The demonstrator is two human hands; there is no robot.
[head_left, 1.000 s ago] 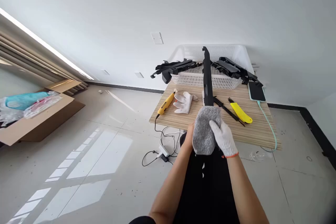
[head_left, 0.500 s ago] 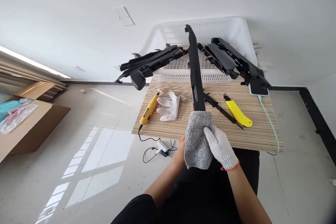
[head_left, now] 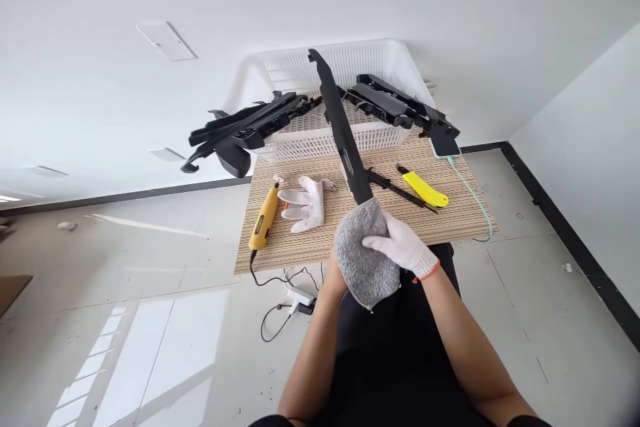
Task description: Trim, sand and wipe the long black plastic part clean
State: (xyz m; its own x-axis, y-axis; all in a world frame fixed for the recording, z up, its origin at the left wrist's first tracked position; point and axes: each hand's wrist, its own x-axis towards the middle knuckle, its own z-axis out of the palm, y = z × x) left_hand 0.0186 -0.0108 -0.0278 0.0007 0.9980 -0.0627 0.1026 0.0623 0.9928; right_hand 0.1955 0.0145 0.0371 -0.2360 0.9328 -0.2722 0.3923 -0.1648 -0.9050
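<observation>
A long, narrow black plastic trim piece (head_left: 340,127) is held up at a slant over the table, its far tip above the basket. A grey fluffy cloth (head_left: 367,260) covers its near end. My right hand (head_left: 400,243), in a white knit glove with an orange cuff, is closed on the cloth, thumb on top, around the trim piece. My left hand (head_left: 335,273) is bare and lies behind the cloth at its left side; its fingers are hidden.
On the wood-striped table (head_left: 320,247) lie a yellow corded rotary tool (head_left: 264,219), a white glove (head_left: 306,205), a black caliper (head_left: 397,188) and a yellow utility knife (head_left: 425,188). Black plastic parts (head_left: 250,130) rest across a white basket (head_left: 320,147). A cabled phone (head_left: 445,143) sits at right.
My right hand has turned, its thumb now pointing more to the left across the cloth. The trim piece leans further left, and the cloth has twisted. The whole view has shifted right.
</observation>
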